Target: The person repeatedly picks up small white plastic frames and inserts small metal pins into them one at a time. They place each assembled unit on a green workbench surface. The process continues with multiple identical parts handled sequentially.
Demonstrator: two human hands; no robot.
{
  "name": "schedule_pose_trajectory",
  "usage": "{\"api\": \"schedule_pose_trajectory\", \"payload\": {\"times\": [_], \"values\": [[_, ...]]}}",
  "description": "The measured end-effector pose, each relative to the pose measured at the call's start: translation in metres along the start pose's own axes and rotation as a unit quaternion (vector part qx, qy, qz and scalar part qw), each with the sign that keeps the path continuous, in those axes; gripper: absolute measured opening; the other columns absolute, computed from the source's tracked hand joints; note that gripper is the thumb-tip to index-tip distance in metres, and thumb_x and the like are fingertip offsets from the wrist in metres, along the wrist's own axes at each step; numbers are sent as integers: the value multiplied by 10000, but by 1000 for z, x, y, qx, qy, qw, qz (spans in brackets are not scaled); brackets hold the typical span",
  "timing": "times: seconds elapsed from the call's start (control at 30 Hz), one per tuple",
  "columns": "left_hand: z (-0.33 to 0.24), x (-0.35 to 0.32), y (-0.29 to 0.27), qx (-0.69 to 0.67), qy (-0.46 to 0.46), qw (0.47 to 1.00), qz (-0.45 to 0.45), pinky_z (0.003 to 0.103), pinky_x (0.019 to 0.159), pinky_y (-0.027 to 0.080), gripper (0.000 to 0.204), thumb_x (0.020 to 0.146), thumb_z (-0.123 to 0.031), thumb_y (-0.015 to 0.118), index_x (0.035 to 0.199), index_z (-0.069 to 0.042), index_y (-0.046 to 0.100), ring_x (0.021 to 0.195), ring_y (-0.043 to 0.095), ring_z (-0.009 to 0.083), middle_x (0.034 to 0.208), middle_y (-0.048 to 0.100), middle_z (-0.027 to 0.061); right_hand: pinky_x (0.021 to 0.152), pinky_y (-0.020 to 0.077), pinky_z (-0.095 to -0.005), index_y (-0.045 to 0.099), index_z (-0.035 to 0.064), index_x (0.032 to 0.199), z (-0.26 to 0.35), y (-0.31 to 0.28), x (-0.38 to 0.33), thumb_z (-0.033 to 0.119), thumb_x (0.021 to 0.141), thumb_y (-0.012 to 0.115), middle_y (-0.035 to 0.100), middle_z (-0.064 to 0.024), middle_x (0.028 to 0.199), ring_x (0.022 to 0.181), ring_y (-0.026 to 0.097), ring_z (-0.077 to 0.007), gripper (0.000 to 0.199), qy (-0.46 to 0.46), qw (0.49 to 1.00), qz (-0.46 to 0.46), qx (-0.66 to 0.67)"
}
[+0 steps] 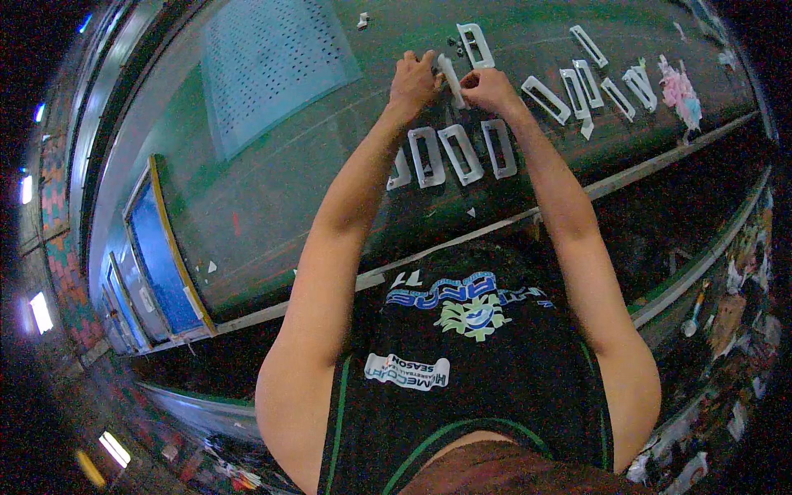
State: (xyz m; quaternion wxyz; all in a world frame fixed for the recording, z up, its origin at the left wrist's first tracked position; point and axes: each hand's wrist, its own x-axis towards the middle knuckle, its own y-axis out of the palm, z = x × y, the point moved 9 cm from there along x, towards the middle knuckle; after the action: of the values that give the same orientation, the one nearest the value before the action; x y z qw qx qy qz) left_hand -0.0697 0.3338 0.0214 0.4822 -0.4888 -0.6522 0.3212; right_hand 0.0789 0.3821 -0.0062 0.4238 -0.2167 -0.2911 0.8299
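Both hands work over the green surface [272, 190]: the left hand [412, 78] and right hand [487, 87] each pinch an end of a white plastic frame [451, 80], held tilted just above three similar frames [462, 153] lying side by side.

Dark green glossy tabletop [272, 198] carries white rectangular plastic frames [460, 153]. Left of those frames lies a pale perforated sheet [272, 58], dotted with holes; far right of them, a pink and light-blue bundle [681, 92]. Blue, yellow-edged panel [165, 247] lower left.
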Motion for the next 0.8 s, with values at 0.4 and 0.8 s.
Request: {"api": "schedule_pose_trajectory", "payload": {"times": [0.4,0.8], "values": [[21,-1,32,80,1,991,111,460,803,547,193,834,-90,625,1005,-3,604,1025,601,382,1060,571,224,822,536,-492,617,-30,928,37,20,-15,241,788,687,685,-238,953,919,668,-409,313,10,978,3,-208],[123,-49,14,-446,-306,841,26,309,654,542,241,865,-127,637,1071,-1,635,769,667,194,924,685,115,756,548,-383,704,-6,1011,-22,33,12,318,791,695,722,-169,861,780,716,-276,392,62,996,12,-62]]}}
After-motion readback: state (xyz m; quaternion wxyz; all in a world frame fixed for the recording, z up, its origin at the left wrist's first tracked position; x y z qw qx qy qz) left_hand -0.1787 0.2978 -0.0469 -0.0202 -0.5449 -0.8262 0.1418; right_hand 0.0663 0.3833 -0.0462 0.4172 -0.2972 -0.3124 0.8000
